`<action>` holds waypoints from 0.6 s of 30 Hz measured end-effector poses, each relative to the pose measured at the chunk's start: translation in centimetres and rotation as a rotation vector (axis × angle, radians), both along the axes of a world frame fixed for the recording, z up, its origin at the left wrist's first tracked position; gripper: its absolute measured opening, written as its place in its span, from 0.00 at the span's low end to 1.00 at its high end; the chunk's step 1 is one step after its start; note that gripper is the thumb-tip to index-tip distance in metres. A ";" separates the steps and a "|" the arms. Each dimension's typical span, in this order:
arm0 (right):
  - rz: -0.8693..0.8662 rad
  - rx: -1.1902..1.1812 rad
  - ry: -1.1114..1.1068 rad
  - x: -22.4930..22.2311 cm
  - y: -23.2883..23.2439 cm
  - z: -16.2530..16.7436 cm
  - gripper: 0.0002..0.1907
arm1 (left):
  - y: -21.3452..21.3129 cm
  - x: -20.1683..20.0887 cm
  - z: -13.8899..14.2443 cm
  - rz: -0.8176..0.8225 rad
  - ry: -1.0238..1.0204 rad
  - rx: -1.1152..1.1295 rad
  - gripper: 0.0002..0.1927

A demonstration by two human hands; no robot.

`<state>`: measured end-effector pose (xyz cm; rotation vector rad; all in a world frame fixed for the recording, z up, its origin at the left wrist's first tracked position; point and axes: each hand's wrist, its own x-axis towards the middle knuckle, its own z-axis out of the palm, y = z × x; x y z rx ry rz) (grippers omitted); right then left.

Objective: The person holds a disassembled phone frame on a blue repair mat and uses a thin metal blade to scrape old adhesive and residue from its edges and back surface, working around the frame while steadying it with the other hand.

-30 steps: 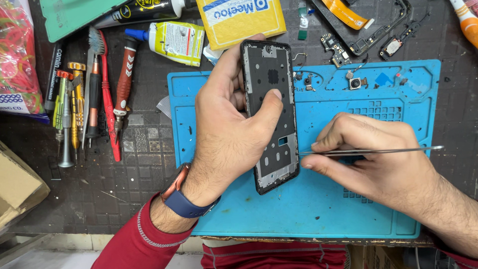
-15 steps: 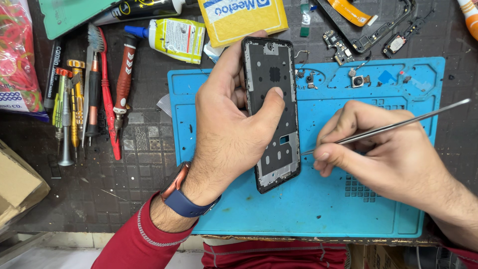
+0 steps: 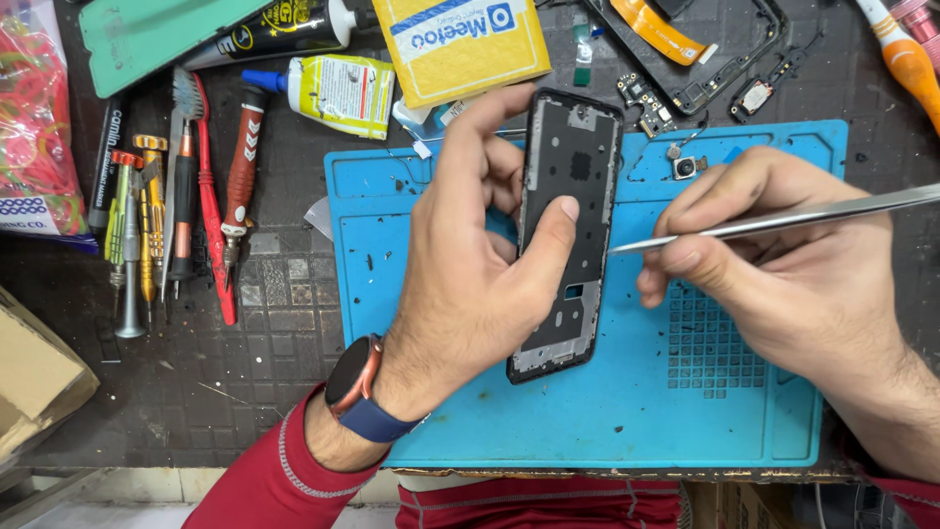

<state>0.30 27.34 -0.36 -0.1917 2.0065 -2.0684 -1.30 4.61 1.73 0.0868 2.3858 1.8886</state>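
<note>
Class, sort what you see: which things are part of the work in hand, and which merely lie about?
In use: left hand, phone frame, right hand, metal tweezers, blue mat.
Lying about: screwdrivers, glue tube, yellow box, camera module.

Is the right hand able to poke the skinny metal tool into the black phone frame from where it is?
Probably yes. The right hand holds the metal tool, tip almost at the phone frame edge, nothing between.

Black phone frame (image 3: 568,230), stripped and upright, pinched between left fingers (image 3: 553,230); thin metal tweezers (image 3: 783,217) within right fingers (image 3: 685,257), tip beside it.
</note>
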 end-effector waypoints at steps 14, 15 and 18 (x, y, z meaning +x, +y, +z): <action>-0.028 0.036 0.074 -0.1 0.4 -0.1 0.11 | -0.6 0.6 0.8 -0.155 0.178 -0.092 0.12; -0.021 0.042 0.078 -0.1 0.5 -0.1 0.11 | -0.5 0.6 0.7 -0.160 0.167 -0.086 0.11; -0.018 0.031 0.077 0.0 0.4 -0.2 0.11 | -0.7 0.6 0.6 -0.173 0.158 -0.069 0.09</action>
